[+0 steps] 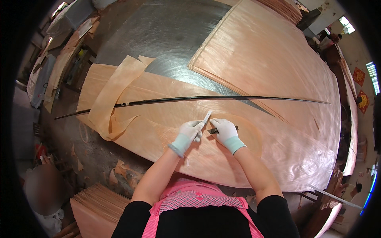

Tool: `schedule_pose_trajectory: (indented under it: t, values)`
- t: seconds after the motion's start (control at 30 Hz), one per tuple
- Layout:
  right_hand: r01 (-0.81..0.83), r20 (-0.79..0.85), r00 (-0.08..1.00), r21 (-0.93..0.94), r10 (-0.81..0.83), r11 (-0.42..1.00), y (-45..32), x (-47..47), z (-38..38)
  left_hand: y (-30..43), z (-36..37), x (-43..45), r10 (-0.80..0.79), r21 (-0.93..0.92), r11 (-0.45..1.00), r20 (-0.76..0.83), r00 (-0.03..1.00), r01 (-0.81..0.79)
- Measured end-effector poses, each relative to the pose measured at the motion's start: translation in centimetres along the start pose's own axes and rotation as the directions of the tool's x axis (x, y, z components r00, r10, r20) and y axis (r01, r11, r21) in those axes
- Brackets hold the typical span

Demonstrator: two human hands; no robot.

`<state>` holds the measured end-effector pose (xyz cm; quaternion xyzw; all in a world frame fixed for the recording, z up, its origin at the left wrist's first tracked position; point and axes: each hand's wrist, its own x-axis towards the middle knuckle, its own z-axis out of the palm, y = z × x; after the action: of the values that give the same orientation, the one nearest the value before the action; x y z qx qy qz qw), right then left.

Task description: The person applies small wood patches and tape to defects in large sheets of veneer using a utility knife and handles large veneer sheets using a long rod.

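My left hand [189, 131], in a white glove with a mint cuff, grips a narrow white strip [207, 116] that points away from me. Close beside it, my right hand [225, 130], gloved alike, is closed over a dark flat hand tool [213, 131]. The tool's pointed end sticks out to the left and a short end shows on the right; the glove hides its middle. Both hands are over a large sheet of thin wood veneer [178, 86]. A rounded, more orange veneer piece [250, 134] lies under and beside my right hand.
A long slim dark rod [178, 99] lies across the veneer beyond my hands. Loose veneer strips [104, 98] curl at left. A veneer stack [253, 53] covers the metal tabletop's [166, 38] far right. Scraps [120, 168] litter the floor. A person [44, 190] is at lower left.
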<state>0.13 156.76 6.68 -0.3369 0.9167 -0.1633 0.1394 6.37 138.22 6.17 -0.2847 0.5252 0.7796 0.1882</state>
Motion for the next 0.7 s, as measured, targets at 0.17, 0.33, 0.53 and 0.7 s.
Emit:
schedule_pose_trajectory:
  t: [0.17, 0.33, 0.53, 0.7]
  values:
    - [0.002, 0.0, 1.0, 0.025, -0.002, 1.0, 1.0, -0.1, 0.4, -0.7, 0.3, 3.4, -0.15, 0.033, 0.988, -0.067, 0.986, 0.153]
    - [0.095, 0.042, 0.995, -0.238, -0.088, 0.967, 1.3, 1.1, 1.2, -0.5, 0.3, 2.8, -0.151, 0.041, 0.987, -0.084, 0.985, 0.155]
    - [0.226, 0.217, 0.964, -0.373, -0.152, 0.9, 0.2, 1.0, -0.6, -1.4, -0.5, -1.3, 0.148, 0.652, 0.756, -0.095, 0.984, -0.051]
    - [0.188, 0.258, 0.961, -0.344, -0.1, 0.92, -0.7, 0.9, -1.1, 0.4, -5.5, 0.1, 0.546, 0.997, 0.074, -0.038, 0.837, -0.002]
